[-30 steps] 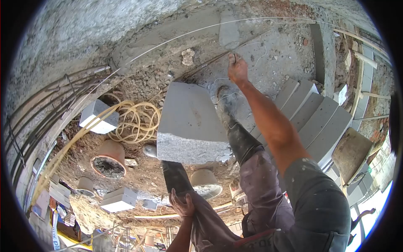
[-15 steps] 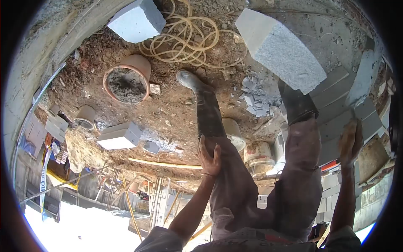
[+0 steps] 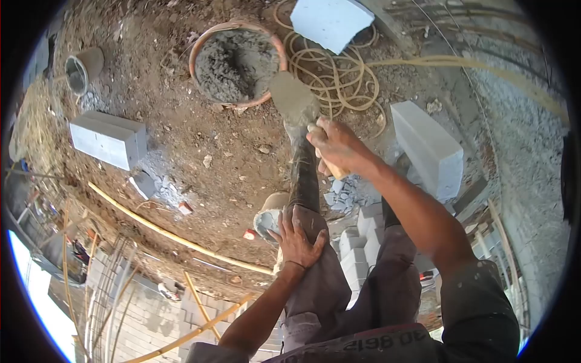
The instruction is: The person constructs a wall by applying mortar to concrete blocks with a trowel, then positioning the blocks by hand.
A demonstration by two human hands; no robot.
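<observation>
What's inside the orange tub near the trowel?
The orange tub holds grey mortar, lumpy, most of the way up. Its bottom is covered by the mix. The trowel in the right hand overlaps its rim.

Bare dirt (image 3: pixel 181 139) lies open left of the mortar-filled pan (image 3: pixel 237 60). Behind the pan, a coiled hose (image 3: pixel 339 78) and a white block (image 3: pixel 330 21) crowd the ground; another block (image 3: pixel 430 148) stands right, a third block (image 3: pixel 109 139) left.

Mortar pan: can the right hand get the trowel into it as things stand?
Probably yes. The right hand holds the trowel with its blade beside the mortar pan rim, and nothing lies between them.
</observation>
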